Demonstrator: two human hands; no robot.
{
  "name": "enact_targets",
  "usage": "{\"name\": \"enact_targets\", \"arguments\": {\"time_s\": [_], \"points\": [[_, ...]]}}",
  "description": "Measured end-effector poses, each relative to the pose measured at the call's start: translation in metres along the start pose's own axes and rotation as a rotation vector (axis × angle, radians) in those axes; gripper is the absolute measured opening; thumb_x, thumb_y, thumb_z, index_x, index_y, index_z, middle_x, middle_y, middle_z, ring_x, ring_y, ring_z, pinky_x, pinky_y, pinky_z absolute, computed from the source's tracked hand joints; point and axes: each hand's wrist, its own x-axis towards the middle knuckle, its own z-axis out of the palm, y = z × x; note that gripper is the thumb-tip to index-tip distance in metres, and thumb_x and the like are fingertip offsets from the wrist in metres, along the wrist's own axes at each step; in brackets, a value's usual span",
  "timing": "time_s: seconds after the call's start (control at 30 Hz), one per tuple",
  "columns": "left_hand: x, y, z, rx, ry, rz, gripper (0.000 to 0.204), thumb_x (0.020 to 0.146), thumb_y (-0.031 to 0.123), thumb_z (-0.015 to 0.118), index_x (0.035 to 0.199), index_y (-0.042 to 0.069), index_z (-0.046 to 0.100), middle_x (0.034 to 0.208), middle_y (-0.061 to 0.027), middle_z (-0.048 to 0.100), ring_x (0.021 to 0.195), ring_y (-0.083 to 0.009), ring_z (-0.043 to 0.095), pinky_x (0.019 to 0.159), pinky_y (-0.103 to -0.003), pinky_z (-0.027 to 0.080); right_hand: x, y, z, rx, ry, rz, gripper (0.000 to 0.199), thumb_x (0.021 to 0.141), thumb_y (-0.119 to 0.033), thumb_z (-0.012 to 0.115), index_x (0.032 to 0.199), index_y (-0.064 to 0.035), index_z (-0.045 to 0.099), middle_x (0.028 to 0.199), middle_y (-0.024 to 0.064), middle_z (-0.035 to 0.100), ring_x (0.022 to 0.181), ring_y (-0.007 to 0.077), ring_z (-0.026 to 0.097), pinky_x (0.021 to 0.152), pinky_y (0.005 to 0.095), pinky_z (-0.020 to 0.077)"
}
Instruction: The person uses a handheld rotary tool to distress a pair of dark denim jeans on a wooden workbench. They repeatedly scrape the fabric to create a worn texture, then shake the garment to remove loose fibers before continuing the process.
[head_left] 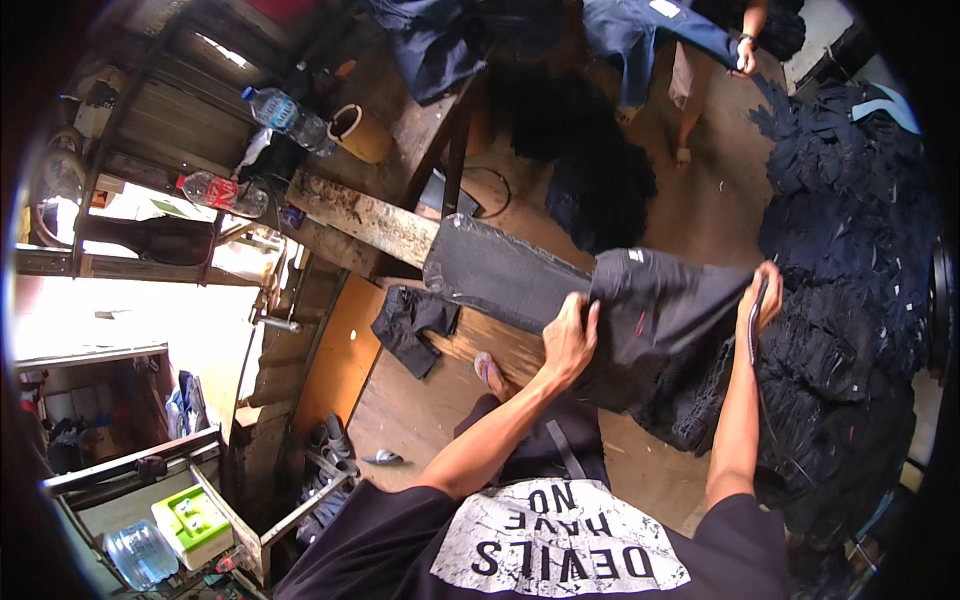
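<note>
One dark garment (pixel 665 295) spreads between the person's two hands, covering the right end of a long, narrow board (pixel 510 270) with a dark wrapping. Whether the cloth is sleeved around that end or only draped over it, I cannot tell. The board's long axis slants from upper left to lower right, toward the gap between the hands, and the garment carries on roughly along that line, its far side tipping up toward the right.

The left hand (pixel 570 342) is the nearer to the board: it sits just beside the near edge at the right end, fingers curled closed on the garment's left margin. The right hand (pixel 767 295), well apart from the board, is closed on the garment's opposite margin, so the cloth lies leftward from that grip and rightward from the other.

Beyond the right hand rises a large heap of dark cloth (pixel 840 215). A pair of dark shorts (pixel 412 322) lies below the board's near edge, toward its left end.
</note>
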Motion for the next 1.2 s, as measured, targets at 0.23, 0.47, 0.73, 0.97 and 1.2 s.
{"name": "enact_targets", "arguments": {"time_s": [0.23,0.47,0.73,0.97,1.2], "points": [[0.083,-0.112,-0.093,0.36,0.266,0.131,0.022,0.109,0.031,0.07,0.112,0.01,0.066,0.107,-0.0157,0.073,0.09,-0.0433,0.075,0.075,-0.052,0.06,-0.091,-0.166,0.033,0.625,-0.478,-0.139,0.018,0.091,-0.006,0.085,0.106,-0.0053,0.074,0.109,0.0134,0.078,0.105,0.0306,0.076,0.099,0.0428,0.0573],[0.1,-0.11,-0.218,0.34,-0.026,-0.055,0.151,0.06,0.077,0.098,0.163,-0.014,0.036,0.156,-0.036,0.057,0.149,-0.0473,0.055,0.122,-0.051,0.045,-0.203,-0.241,0.082,0.654,-0.737,-0.301,0.039,0.086,-0.007,0.091,0.12,-0.0069,0.071,0.138,0.025,0.072,0.141,0.0471,0.063,0.122,0.0529,0.0498],[0.094,-0.153,-0.184,-0.057,-0.326,-0.181,0.071,0.067,0.038,0.099,0.118,-0.007,0.078,0.106,-0.0238,0.083,0.102,-0.0321,0.081,0.093,-0.041,0.062,-0.209,-0.247,0.083,0.467,-0.684,-0.306,0.066,0.074,-0.024,0.103,0.124,-0.0087,0.063,0.136,0.0179,0.074,0.131,0.0428,0.068,0.124,0.0518,0.0461],[0.169,-0.177,-0.263,0.114,-0.529,-0.057,0.068,0.073,0.037,0.103,0.122,-0.002,0.075,0.082,-0.0105,0.075,0.076,-0.0173,0.069,0.069,-0.037,0.056,-0.229,-0.302,0.102,0.405,-0.556,-0.344,0.073,0.071,-0.034,0.105,0.127,-0.01,0.064,0.135,0.019,0.074,0.145,0.0444,0.06,0.131,0.0617,0.0341],[0.134,-0.181,-0.253,0.433,0.246,0.325,0.087,0.087,0.046,0.091,0.154,0.005,0.054,0.158,-0.0227,0.055,0.149,-0.0446,0.05,0.123,-0.055,0.041,-0.241,-0.337,0.142,0.693,-0.588,-0.112,0.04,0.089,-0.024,0.096,0.118,-0.0054,0.075,0.122,0.0151,0.081,0.125,0.0303,0.074,0.13,0.0573,0.0364]]}}
